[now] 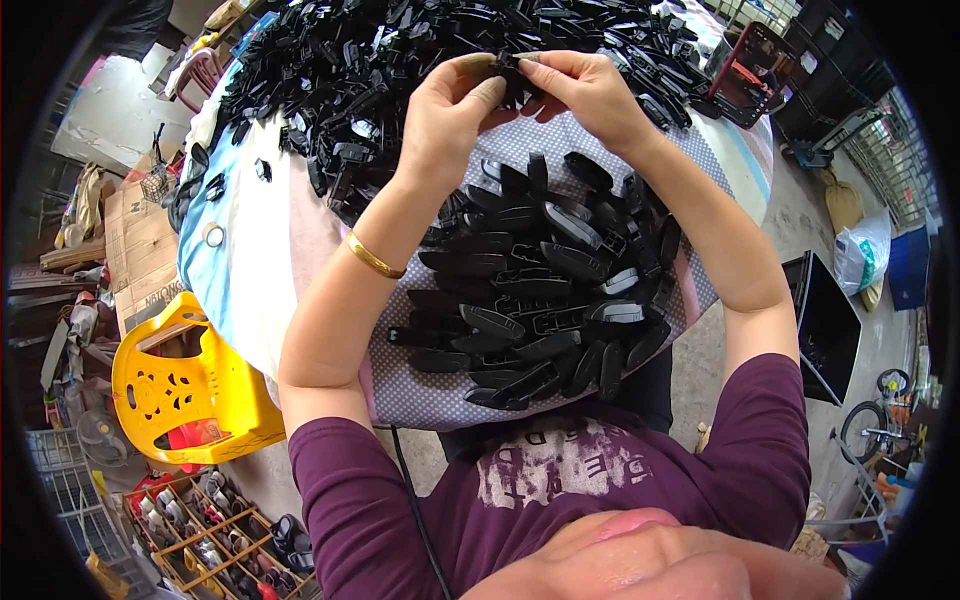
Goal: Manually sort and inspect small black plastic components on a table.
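Observation:
My left hand point(450, 110) and my right hand point(590, 90) meet over the middle of the table, both pinching one small black plastic part point(512, 68) between their fingertips. A gold bangle point(372, 256) sits on my left forearm. Under my forearms lies a heap of long black plastic clips point(550, 290) on the dotted cloth. A far larger pile of the same black parts point(400, 70) covers the far side of the table.
The round table point(250, 290) has a light blue and dotted cover. A yellow plastic chair point(180, 385) stands at the left, a divided crate point(200, 540) lower left, a red tray point(748, 72) at the far right, and a dark box point(825, 325) on the floor right.

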Demonstrator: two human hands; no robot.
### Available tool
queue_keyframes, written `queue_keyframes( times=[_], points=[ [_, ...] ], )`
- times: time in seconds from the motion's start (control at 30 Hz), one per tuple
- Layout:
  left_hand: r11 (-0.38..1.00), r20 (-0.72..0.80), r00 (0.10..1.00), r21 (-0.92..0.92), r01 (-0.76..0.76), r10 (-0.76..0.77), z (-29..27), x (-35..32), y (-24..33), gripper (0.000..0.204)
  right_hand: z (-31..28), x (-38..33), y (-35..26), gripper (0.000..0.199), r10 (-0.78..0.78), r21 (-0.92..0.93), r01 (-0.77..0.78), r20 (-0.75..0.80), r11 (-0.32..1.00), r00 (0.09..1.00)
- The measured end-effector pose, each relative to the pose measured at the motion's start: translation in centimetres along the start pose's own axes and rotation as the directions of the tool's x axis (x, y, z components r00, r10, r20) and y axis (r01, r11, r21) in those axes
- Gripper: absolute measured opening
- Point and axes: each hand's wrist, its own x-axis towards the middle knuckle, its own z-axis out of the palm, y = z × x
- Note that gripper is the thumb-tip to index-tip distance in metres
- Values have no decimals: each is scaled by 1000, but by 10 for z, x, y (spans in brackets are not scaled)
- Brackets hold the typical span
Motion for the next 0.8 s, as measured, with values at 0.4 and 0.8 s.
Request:
queue_keyframes(
  times=[0.4,0.8],
  points=[
    [999,-53,998,-39,-31,29,-3,1,0,28,1,-1,3,21,-99,-136,99,7,986,995],
    [996,-25,996,-31,-87,86,5,-3,2,29,8,-4,-3,16,-638,-691,488,50,533,768]
  ],
)
